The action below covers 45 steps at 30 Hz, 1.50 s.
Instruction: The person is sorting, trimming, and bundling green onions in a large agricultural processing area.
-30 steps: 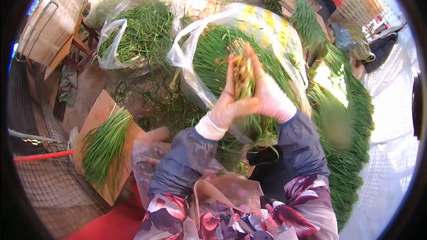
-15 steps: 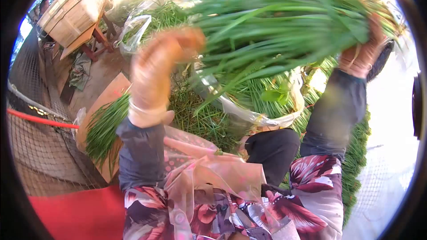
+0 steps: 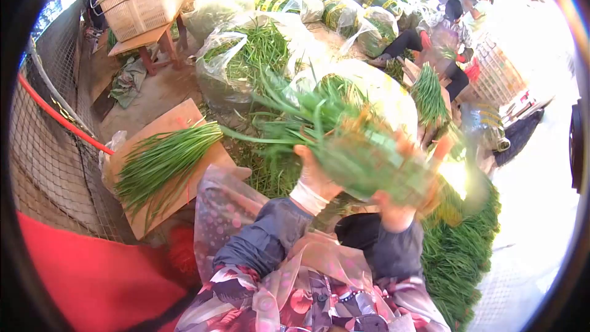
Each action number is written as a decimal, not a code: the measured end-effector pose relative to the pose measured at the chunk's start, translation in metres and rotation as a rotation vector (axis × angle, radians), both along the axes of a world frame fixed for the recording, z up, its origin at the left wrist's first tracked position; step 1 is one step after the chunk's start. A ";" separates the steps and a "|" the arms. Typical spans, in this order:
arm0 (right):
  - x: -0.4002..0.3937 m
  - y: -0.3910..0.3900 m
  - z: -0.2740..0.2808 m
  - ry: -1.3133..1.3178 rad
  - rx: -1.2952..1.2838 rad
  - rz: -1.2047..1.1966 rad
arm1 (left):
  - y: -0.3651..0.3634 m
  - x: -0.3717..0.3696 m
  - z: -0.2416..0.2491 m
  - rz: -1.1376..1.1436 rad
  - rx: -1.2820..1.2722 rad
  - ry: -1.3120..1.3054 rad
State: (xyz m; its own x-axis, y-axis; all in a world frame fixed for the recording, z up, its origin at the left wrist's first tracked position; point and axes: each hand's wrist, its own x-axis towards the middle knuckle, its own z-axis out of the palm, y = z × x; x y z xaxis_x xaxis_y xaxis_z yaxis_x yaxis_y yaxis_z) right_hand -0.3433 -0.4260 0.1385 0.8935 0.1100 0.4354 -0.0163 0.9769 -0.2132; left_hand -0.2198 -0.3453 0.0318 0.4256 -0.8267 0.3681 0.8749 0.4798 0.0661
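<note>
Grip: wrapped around a green bundle point(image 3: 362, 157) with the right hand point(image 3: 396, 210), propped from beneath with the left hand point(image 3: 318, 179); impossible to tell how far curled on the left, with most fingers hidden behind the stalks.
Left thumb: raised along the near side of the bundle.
Right fingers: up on the far side of the bundle, apart from the thumb, badly blurred.
Bundle: lifted in front of the body, between both hands, with long loose leaves trailing leftward; too smeared at the right end to make out single stalks.
Brown board point(image 3: 190, 114): tilted to the left of the left hand, well apart from the bundle.
Tied-looking bunch point(image 3: 166, 157): laid across that board, pale ends at its right edge, leaf tips fanned toward its left edge.
White bag point(image 3: 396, 101): just beyond the hands, with more green stalks inside.
Clear bag point(image 3: 221, 89): near the board's top corner, full of tangled greens.
Heap point(image 3: 461, 252): spread along the right, beside the right sleeve point(image 3: 398, 253).
Red cloth point(image 3: 92, 270): below the board's bottom corner.
Crate point(image 3: 138, 3): on a wooden bench point(image 3: 150, 38), upper left.
Co-worker point(image 3: 447, 34): seated farther back, beside another bunch point(image 3: 429, 93).
</note>
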 end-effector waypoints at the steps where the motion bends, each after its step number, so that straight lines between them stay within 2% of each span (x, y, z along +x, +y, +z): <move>1: -0.013 0.017 -0.029 0.180 0.006 -0.212 | 0.002 0.013 -0.010 -0.046 -0.067 -0.063; 2: -0.007 0.020 -0.058 0.173 -0.188 -0.345 | 0.006 0.022 -0.026 -0.095 -0.055 0.058; 3: -0.020 0.042 -0.060 0.627 -0.264 -0.599 | 0.010 0.028 -0.041 -0.149 -0.042 0.177; 5: -0.013 0.034 -0.070 0.765 -0.601 -0.563 | 0.009 0.037 -0.054 -0.133 0.041 0.101; 6: -0.019 0.027 -0.057 0.315 -1.320 -0.735 | 0.010 0.039 -0.056 -0.111 0.133 0.030; 7: -0.030 0.012 -0.041 -0.245 -1.986 -0.840 | 0.014 0.042 -0.057 -0.115 0.128 0.024; 8: -0.041 -0.014 -0.031 -0.064 -1.797 -0.362 | 0.021 0.045 -0.055 -0.123 0.187 0.007; 9: -0.028 -0.041 -0.023 -0.193 -1.709 -0.067 | 0.024 0.050 -0.053 -0.131 0.242 -0.014; 11: -0.011 -0.055 -0.043 0.741 -0.935 -0.573 | 0.021 0.062 -0.053 -0.185 0.128 -0.036; 12: -0.002 -0.076 -0.072 0.740 -0.928 -0.585 | 0.021 0.064 -0.051 -0.136 0.195 -0.075; 13: 0.009 -0.105 -0.107 0.591 -0.836 -0.445 | 0.022 0.065 -0.047 -0.086 0.262 -0.115; 14: 0.023 -0.127 -0.125 0.427 -0.750 -0.309 | 0.031 0.064 -0.025 -0.021 0.329 -0.180; 15: 0.043 -0.131 -0.126 0.413 -0.749 -0.317 | 0.029 0.073 -0.022 -0.020 0.327 -0.195; 17: 0.100 -0.126 -0.117 0.321 -0.869 -0.373 | 0.022 0.092 -0.019 0.131 0.577 -0.661; 19: 0.136 -0.124 -0.080 0.255 -0.795 -0.451 | 0.013 0.103 -0.026 0.165 0.573 -0.755; 20: 0.147 -0.120 -0.066 0.245 -0.790 -0.456 | 0.012 0.104 -0.029 0.280 0.544 -0.888; 22: 0.163 -0.111 -0.052 0.307 -1.131 -0.534 | 0.015 0.105 -0.039 0.449 0.522 -1.084; 23: 0.170 -0.107 -0.062 0.015 -0.995 -0.401 | 0.013 0.106 -0.041 0.446 0.528 -1.087; 25: 0.178 -0.078 -0.055 0.108 -1.291 -0.464 | 0.009 0.105 -0.050 0.152 0.760 -0.533; 26: 0.173 -0.057 -0.048 0.203 -1.290 -0.527 | -0.005 0.121 -0.098 -0.140 0.378 -0.163; 27: 0.169 -0.041 -0.045 0.303 -1.285 -0.589 | 0.001 0.114 -0.101 -0.144 0.386 -0.158; 29: 0.168 -0.032 -0.057 0.371 -1.270 -0.637 | 0.009 0.096 -0.108 0.304 0.491 -0.752; 30: 0.167 -0.029 -0.063 0.348 -1.282 -0.687 | 0.012 0.101 -0.100 0.324 0.777 -0.895; 31: 0.164 -0.028 -0.070 0.331 -1.295 -0.743 | 0.028 0.112 -0.092 0.347 0.897 -1.386; 33: 0.164 -0.027 -0.091 0.341 -1.362 -0.785 | 0.054 0.117 -0.054 0.218 0.786 -1.133; 35: 0.160 -0.019 -0.100 0.191 -1.484 -0.871 | 0.064 0.110 -0.022 0.401 0.681 -0.910; 36: 0.160 -0.010 -0.108 0.165 -1.516 -0.898 | 0.064 0.121 -0.028 0.547 0.606 -0.988; 37: 0.158 -0.002 -0.115 0.137 -1.547 -0.919 | 0.068 0.127 -0.034 0.536 0.602 -0.997; 39: 0.141 0.010 -0.107 0.058 -1.780 -0.874 | 0.075 0.130 -0.042 0.694 0.539 -1.060; 40: 0.140 0.011 -0.126 0.135 -1.836 -0.798 | 0.071 0.127 -0.046 0.690 0.538 -1.065; 43: 0.132 0.010 -0.175 0.379 -1.983 -0.574 | 0.049 0.113 -0.070 0.767 0.697 -0.858; 44: 0.134 0.006 -0.219 0.352 -2.036 -0.564 | 0.046 0.111 -0.086 0.645 0.826 -0.845; 45: 0.131 0.004 -0.248 0.370 -2.030 -0.564 | 0.041 0.112 -0.106 0.627 0.899 -0.904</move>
